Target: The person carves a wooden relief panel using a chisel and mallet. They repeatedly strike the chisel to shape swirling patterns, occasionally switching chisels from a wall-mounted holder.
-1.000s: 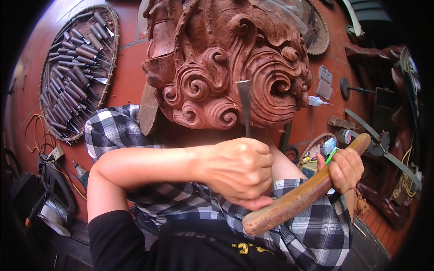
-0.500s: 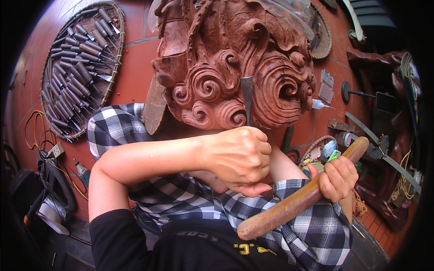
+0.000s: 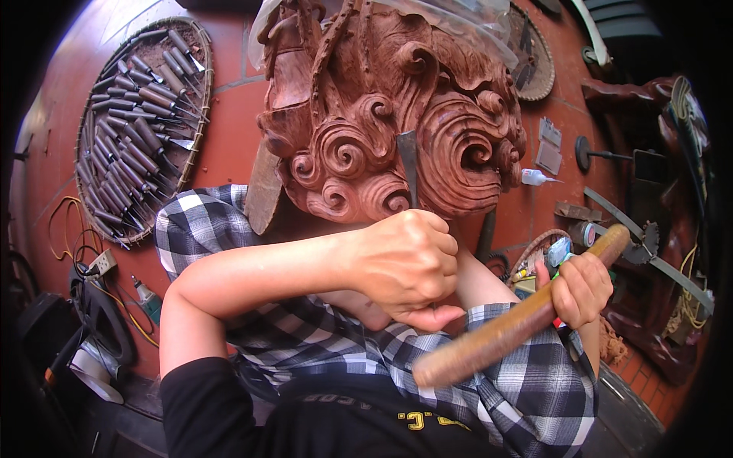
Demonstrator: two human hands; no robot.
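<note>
Head view: the person's left hand (image 3: 408,263) is clenched around a chisel (image 3: 411,172), whose dark blade rises from the fist in front of the reddish-brown carving (image 3: 393,114), just beside its largest swirl. The right hand (image 3: 582,290) grasps a wooden mallet (image 3: 496,340) aslant, the near end reaching below the left fist. Over the last half second, the mallet's near end has risen a little and is blurred, while the blade has gone from nearly upright to leaning slightly left. I take this to mean the mallet is in motion while the chisel is kept by the same part of the carving. Whether the blade's edge touches the wood is hard to tell from above. To the left, a round woven tray (image 3: 192,166) bears many wood-handled tools (image 3: 137,137); a small white bottle (image 3: 534,177) lies right of the carving.
</note>
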